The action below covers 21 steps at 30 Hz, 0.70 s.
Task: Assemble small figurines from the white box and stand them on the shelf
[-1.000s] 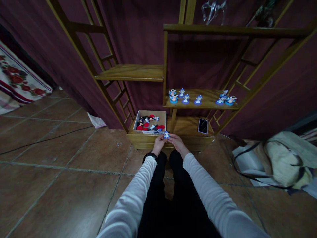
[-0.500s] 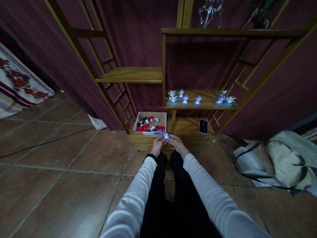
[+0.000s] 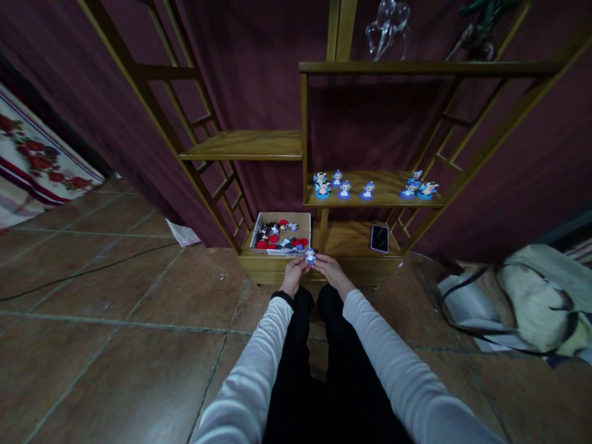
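Observation:
Between my two hands is a small white and purple figurine, held upright in front of the low shelf's edge. My left hand grips its left side with the fingertips. The fingers of my right hand close on its right side. Just behind and to the left, a shallow white box holds several figurines with red, black and white parts. On the shelf above stand several similar figurines, among them a purple-based one and a blue-based one at the left end.
A phone lies on the low shelf at right. The wooden shelf unit has a glass horse figure on its top board. A pale bag rests on the tiled floor at right, and a dark cable runs along the left.
The camera view has tilted slightly, so the shelves sit a little lower. Both hands keep the figurine in nearly the same spot.

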Tool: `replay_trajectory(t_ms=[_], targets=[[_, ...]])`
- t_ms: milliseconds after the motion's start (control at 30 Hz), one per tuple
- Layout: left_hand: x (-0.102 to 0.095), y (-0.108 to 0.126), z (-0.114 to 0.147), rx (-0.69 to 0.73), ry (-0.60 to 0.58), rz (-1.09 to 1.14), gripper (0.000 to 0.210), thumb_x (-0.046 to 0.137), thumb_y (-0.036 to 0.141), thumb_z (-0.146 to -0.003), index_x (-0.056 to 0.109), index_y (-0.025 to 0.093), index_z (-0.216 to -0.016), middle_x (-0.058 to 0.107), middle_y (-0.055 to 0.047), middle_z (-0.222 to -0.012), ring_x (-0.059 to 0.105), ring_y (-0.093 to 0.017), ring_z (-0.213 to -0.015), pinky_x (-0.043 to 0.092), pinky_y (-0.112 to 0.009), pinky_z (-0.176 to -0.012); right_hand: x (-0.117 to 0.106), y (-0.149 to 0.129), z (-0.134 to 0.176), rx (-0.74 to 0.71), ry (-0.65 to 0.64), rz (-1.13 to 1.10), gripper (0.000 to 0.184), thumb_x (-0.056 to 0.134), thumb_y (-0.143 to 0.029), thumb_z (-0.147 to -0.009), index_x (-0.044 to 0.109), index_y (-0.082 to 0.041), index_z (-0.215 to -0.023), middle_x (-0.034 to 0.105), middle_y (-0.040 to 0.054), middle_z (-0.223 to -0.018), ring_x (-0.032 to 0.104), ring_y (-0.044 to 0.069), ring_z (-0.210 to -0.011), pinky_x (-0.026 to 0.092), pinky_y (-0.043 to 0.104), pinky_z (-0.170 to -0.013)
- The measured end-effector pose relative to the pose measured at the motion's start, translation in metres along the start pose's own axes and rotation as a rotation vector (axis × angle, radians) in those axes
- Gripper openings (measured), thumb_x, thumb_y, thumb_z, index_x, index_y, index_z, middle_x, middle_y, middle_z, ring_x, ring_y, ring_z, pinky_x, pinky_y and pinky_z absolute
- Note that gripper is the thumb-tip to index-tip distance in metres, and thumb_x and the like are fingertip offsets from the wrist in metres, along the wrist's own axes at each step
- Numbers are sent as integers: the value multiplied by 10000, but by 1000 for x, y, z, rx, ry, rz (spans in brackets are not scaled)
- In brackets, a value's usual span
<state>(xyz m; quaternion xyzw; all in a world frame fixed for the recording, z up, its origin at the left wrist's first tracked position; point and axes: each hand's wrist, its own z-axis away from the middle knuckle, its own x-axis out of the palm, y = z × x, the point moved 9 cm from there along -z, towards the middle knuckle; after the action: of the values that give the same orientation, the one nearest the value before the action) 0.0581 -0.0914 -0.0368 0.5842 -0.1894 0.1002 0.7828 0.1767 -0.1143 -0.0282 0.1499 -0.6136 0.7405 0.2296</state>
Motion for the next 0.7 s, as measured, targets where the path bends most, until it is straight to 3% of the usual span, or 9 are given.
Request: replay_trajectory(t_ms=[333,700], targets=[[2,3,1,27,-13,-53,459,779,213,-523,629,112,-944,602,19,-629,528,-63,-557,411,-201,-583,-2,-1,0,-7,12,15,361,777,-242,-524,661,-173,-859,694,42,-887,640,187,-851,454,400,-902],[1,3,1,35,-3,-45,465,773,206,-533,598,126,-957,612,14,-645,550,-73,-576,429,-221,-620,-1,-1,0,-6,-5,26,352,769,-254,-536,657,-177,-860,694,40,-887,640,180,-846,460,390,-891]])
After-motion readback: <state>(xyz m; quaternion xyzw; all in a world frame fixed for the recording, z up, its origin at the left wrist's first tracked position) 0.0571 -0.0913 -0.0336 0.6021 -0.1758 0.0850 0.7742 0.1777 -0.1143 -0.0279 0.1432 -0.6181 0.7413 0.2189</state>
